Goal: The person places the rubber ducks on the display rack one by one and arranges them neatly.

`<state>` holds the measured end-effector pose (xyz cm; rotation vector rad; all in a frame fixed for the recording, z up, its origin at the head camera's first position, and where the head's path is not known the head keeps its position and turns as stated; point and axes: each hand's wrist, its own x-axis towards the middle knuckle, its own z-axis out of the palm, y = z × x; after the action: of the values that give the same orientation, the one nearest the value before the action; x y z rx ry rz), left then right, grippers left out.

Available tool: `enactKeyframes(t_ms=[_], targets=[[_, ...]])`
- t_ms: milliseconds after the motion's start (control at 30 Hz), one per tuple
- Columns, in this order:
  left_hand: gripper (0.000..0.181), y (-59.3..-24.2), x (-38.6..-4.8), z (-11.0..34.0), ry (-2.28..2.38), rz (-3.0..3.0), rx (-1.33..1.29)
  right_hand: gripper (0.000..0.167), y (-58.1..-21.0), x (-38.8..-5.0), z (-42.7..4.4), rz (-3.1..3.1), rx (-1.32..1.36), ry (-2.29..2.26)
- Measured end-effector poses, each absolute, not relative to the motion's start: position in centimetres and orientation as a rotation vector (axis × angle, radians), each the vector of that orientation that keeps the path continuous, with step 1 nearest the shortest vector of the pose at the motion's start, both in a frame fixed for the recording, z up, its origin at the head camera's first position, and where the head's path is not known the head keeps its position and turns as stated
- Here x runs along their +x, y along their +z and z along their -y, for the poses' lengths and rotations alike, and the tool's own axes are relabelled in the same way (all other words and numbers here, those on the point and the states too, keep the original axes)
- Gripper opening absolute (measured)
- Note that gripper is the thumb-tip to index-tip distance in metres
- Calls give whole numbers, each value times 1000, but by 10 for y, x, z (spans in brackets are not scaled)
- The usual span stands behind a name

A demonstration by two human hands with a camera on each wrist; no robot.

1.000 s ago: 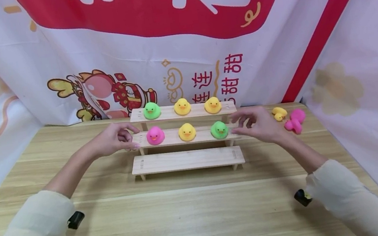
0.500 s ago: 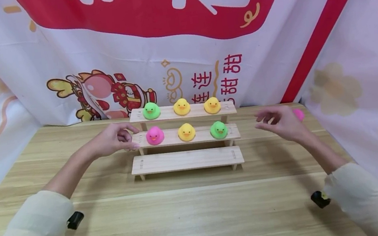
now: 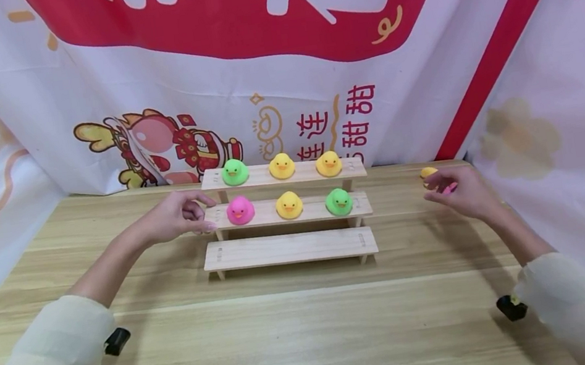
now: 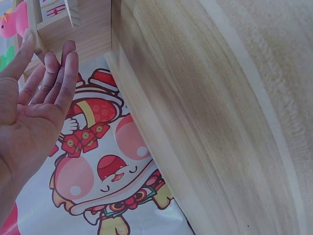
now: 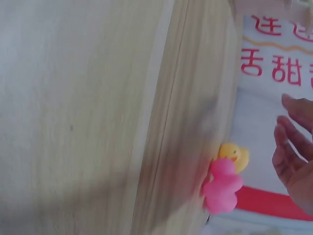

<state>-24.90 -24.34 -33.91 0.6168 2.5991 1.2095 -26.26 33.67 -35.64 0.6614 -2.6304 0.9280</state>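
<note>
A three-tier wooden display stand (image 3: 290, 247) carries small rubber ducks. On the top tier sit a green duck (image 3: 235, 172) and two yellow ones; the middle tier bears a pink duck (image 3: 240, 211), a yellow duck (image 3: 288, 206) and a green duck (image 3: 339, 202). My left hand (image 3: 178, 214) pinches the left end of the middle plank between thumb and fingers, also seen in the left wrist view. At the right, my right hand (image 3: 464, 188) hovers with loosely bent fingers, holding nothing. It partly hides loose ducks; a yellow duck (image 5: 233, 156) and pink ones (image 5: 222, 191) show in the right wrist view.
The wood-grain table (image 3: 270, 341) reaches back to a printed white and red cloth (image 3: 223, 86) right behind the stand. Another cloth (image 3: 568, 187) hangs along the right edge, close to the loose ducks. The bottom plank has no duck on it.
My right hand has left the right end of the stand and moved right to the loose ducks. My left hand and the ducks on the stand have stayed put.
</note>
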Motion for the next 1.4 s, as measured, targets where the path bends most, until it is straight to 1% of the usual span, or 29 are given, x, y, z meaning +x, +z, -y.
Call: enactKeyframes(t_ms=[133, 367, 667, 1000, 1167, 1267, 1400], targets=[[45, -339, -249, 244, 1212, -2597, 614, 26, -357, -268, -348, 2752, 535, 874], [45, -340, -249, 244, 1214, -2594, 624, 41, -361, -277, -366, 2955, 277, 676], [45, -341, -250, 244, 1223, -2585, 632, 46, -369, -282, -378, 3026, 160, 611], [45, -340, -250, 244, 1215, -2590, 632, 35, -369, -283, -379, 3044, 195, 631], [45, -340, -249, 244, 1211, -2595, 631, 20, -368, -285, -380, 3091, 347, 555], [45, -340, -249, 244, 1212, -2594, 632, 22, -369, -287, -379, 3134, 424, 467], [45, -340, -249, 244, 1211, -2596, 633, 18, -370, -287, -378, 3132, 447, 420]])
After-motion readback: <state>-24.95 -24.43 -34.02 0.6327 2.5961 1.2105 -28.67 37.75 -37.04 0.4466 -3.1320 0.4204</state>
